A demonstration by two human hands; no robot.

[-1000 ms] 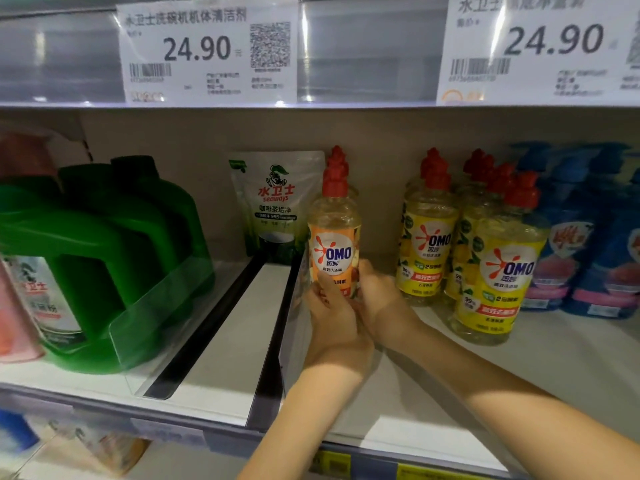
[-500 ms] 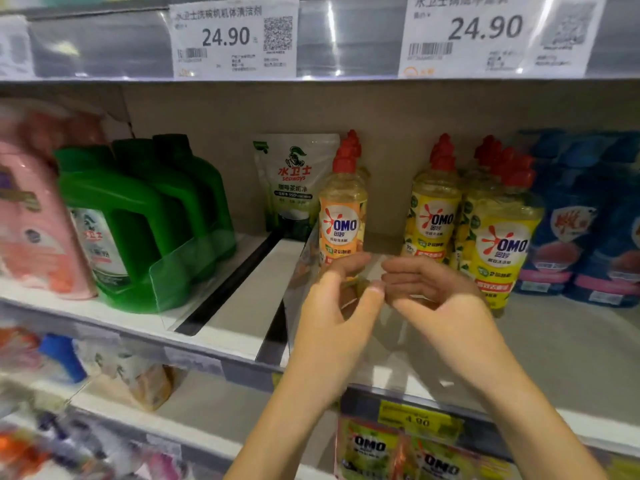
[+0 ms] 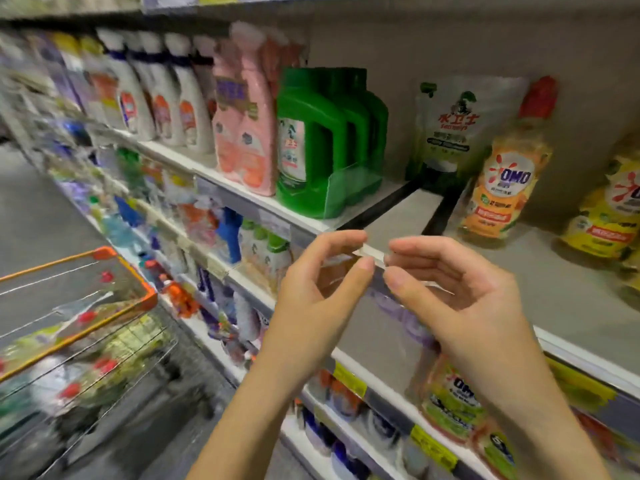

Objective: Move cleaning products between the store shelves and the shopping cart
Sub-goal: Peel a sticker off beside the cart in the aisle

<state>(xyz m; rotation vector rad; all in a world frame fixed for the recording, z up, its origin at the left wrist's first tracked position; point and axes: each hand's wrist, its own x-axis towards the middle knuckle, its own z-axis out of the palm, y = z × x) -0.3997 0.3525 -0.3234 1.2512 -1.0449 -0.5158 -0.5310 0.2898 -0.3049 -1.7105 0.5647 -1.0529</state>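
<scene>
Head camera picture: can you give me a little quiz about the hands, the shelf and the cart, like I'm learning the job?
1. True or false: the left hand is gripping the orange OMO bottle.
2. What colour is the rim of the shopping cart? A orange, B blue, C white.
3. Fill in: the orange OMO bottle has a ___ cap.
Key: 1 false, it stands on the shelf, and the left hand and right hand hold nothing; 2 A; 3 red.
</scene>
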